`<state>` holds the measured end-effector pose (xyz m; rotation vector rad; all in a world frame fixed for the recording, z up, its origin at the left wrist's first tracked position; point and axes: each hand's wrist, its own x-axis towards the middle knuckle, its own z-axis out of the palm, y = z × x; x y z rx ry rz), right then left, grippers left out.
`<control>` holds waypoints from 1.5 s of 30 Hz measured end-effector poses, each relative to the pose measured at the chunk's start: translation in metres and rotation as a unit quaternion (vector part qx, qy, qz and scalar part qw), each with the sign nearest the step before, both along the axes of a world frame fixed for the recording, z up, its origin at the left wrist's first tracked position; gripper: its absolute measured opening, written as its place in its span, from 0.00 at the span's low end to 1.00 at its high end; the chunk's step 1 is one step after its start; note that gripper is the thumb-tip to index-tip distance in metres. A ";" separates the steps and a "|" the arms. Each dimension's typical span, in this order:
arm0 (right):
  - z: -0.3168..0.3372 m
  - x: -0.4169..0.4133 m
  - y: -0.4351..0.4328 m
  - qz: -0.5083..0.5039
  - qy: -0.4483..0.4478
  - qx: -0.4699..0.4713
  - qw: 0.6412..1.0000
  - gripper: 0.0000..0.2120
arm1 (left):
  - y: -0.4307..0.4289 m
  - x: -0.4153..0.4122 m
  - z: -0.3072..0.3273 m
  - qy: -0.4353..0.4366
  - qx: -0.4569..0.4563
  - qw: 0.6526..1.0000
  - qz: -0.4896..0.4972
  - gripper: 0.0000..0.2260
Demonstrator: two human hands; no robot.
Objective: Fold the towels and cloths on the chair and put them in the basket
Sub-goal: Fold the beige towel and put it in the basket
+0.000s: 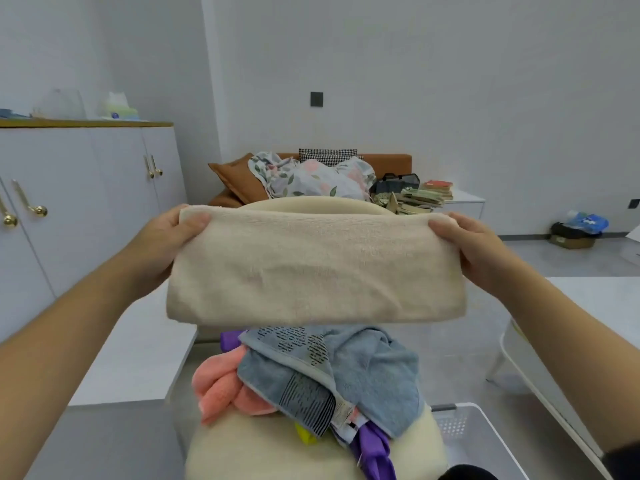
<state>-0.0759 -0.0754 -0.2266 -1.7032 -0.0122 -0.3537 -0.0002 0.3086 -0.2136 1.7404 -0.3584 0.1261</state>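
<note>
**A:** What stands out past the left hand?

**B:** A white cabinet with gold handles [86,188], well apart from it on its outer side.

**A:** And the left hand itself?

**B:** The left hand [166,244] is raised, with its thumb curled over the near top corner of a folded beige terry towel [311,268]. The fingers are hidden behind the cloth. It grips that end.

**A:** Where is the towel?

**B:** It is held in the air, stretched wide between the two hands, with a rounded fold along its lower edge.

**A:** What lies below the hands?

**B:** A loose heap on the seat of a cream cushioned chair [249,448]. A pink fleecy cloth [221,386] lies on the left hand's side. Next come a grey-blue towel with dark dashed bands [298,379] and a plain light blue towel [377,375]. A purple cloth [375,452] trails over the near edge.

**A:** The right hand?

**B:** The right hand [474,251] grips the towel's other end, thumb in front and fingers behind.

**A:** And the basket?

**B:** The white perforated plastic basket [485,427] stands on the floor below the right hand, just beside the chair. A white table [595,299] lies past the right forearm.
</note>
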 end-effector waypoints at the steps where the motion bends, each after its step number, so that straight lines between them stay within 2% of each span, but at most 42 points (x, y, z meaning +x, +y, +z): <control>1: -0.002 0.005 0.001 -0.023 0.023 0.001 0.999 0.07 | -0.003 0.005 -0.002 0.010 0.022 1.000 0.014 0.08; 5: -0.039 0.034 0.001 -0.090 0.156 -0.079 0.981 0.08 | -0.014 0.037 -0.041 0.081 0.153 0.984 0.050 0.08; 7: -0.079 0.052 -0.001 -0.095 0.221 -0.074 0.968 0.09 | -0.021 0.055 -0.078 0.137 0.144 0.979 0.051 0.05; 8: -0.102 0.060 0.000 -0.093 0.248 -0.038 0.964 0.11 | -0.024 0.063 -0.100 0.165 0.128 0.976 0.057 0.05; 10: -0.143 0.074 0.002 -0.110 0.286 0.007 0.952 0.15 | -0.029 0.082 -0.144 0.201 0.112 0.969 0.086 0.10; 13: -0.177 0.087 0.010 -0.152 0.290 -0.029 0.944 0.19 | -0.033 0.096 -0.192 0.204 0.139 0.959 0.139 0.19; 15: -0.186 0.088 0.013 -0.163 0.272 -0.077 0.945 0.20 | -0.031 0.094 -0.209 0.162 0.168 0.961 0.145 0.21; 17: -0.186 0.078 0.014 -0.147 0.216 -0.182 0.948 0.22 | -0.023 0.081 -0.217 0.052 0.238 0.960 0.140 0.22; 19: -0.185 0.057 0.015 -0.089 0.124 -0.291 0.945 0.25 | -0.014 0.059 -0.219 -0.069 0.286 0.951 0.096 0.21; 21: -0.187 0.035 0.019 -0.001 0.069 -0.360 0.930 0.30 | -0.008 0.037 -0.224 -0.156 0.330 0.931 0.021 0.24; 23: -0.198 0.021 0.023 0.064 0.051 -0.435 0.897 0.36 | -0.007 0.022 -0.234 -0.230 0.409 0.883 -0.022 0.31; 24: -0.206 0.019 0.024 0.080 0.048 -0.487 0.869 0.39 | -0.008 0.018 -0.241 -0.260 0.449 0.855 -0.032 0.34; 26: -0.217 0.022 0.026 0.084 0.051 -0.590 0.801 0.43 | -0.016 0.016 -0.252 -0.274 0.508 0.815 -0.049 0.40; 27: -0.221 0.023 0.028 0.077 0.053 -0.618 0.780 0.44 | -0.021 0.016 -0.255 -0.275 0.524 0.804 -0.052 0.43; 29: -0.226 0.024 0.033 0.045 0.014 -0.640 0.767 0.45 | -0.029 0.018 -0.260 -0.285 0.530 0.798 -0.024 0.43; 32: -0.239 0.029 0.034 -0.008 -0.047 -0.649 0.759 0.41 | -0.037 0.023 -0.264 -0.326 0.497 0.804 0.005 0.32; 35: -0.230 0.030 0.036 -0.039 -0.096 -0.612 0.784 0.29 | -0.039 0.030 -0.255 -0.344 0.432 0.833 0.041 0.25; 36: -0.220 0.029 0.035 -0.061 -0.109 -0.590 0.797 0.27 | -0.036 0.034 -0.248 -0.351 0.427 0.831 0.062 0.22; 38: -0.202 0.022 0.035 -0.093 -0.133 -0.569 0.806 0.25 | -0.026 0.035 -0.238 -0.341 0.415 0.843 0.028 0.18; 40: -0.198 0.010 0.038 -0.091 -0.177 -0.570 0.797 0.22 | -0.017 0.024 -0.236 -0.375 0.414 0.829 0.023 0.20; 41: -0.206 0.004 0.040 -0.072 -0.191 -0.581 0.788 0.22 | -0.013 0.019 -0.246 -0.404 0.432 0.806 0.013 0.22; 43: -0.233 -0.004 0.040 -0.007 -0.171 -0.617 0.768 0.24 | -0.007 0.009 -0.271 -0.404 0.460 0.791 -0.008 0.28; 45: -0.256 -0.004 0.036 0.040 -0.136 -0.622 0.770 0.25 | -0.007 0.006 -0.287 -0.407 0.479 0.778 -0.021 0.32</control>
